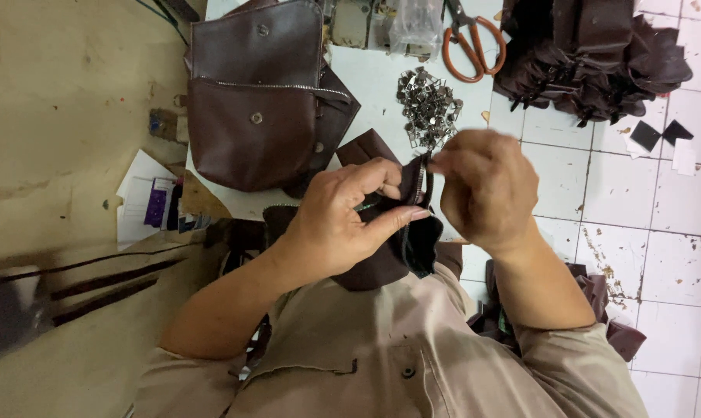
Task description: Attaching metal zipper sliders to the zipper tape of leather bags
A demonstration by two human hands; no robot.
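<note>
My left hand [350,213] pinches a dark brown leather piece [389,255] with a zipper edge, held in front of my chest. My right hand [486,190] is closed at the top of that zipper strip [421,179], fingertips together on it, slightly blurred. The piece hangs down over my lap. What sits between the right fingertips is too small to tell.
A brown leather bag [253,108] with snaps lies on the white table [373,77]. A heap of small metal fittings [428,108] sits beyond my hands. Orange-handled scissors [474,46] and a stack of dark leather pieces [590,58] lie farther back. White tiled floor [660,201] at right.
</note>
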